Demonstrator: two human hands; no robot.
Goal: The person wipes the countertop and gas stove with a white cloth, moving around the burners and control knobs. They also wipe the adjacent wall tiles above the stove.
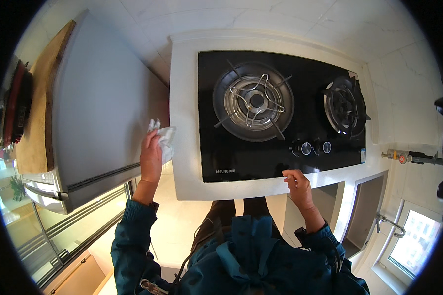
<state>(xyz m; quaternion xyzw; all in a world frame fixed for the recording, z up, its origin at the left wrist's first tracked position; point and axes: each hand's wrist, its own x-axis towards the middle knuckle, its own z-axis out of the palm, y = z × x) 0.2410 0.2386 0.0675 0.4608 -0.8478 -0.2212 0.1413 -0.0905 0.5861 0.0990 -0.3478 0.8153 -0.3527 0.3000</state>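
My left hand (151,156) holds a crumpled white cloth or tissue (166,140) at the left edge of the white countertop (188,190), beside the grey side of a refrigerator (99,96). Above the counter's front edge, my right hand (299,186) has its fingers slightly curled, with nothing seen in it. It is near the front rim of the black glass gas cooktop (251,158). A wire stand (267,90) rests over the large left burner (257,99). The smaller right burner (345,105) lies behind two control knobs (306,148).
A wooden board (40,103) and a dark red appliance (16,107) are on top of the refrigerator. Marbled wall tiles (280,18) rise behind the counter. At the lower right are an open cabinet (365,210) and a window (413,239).
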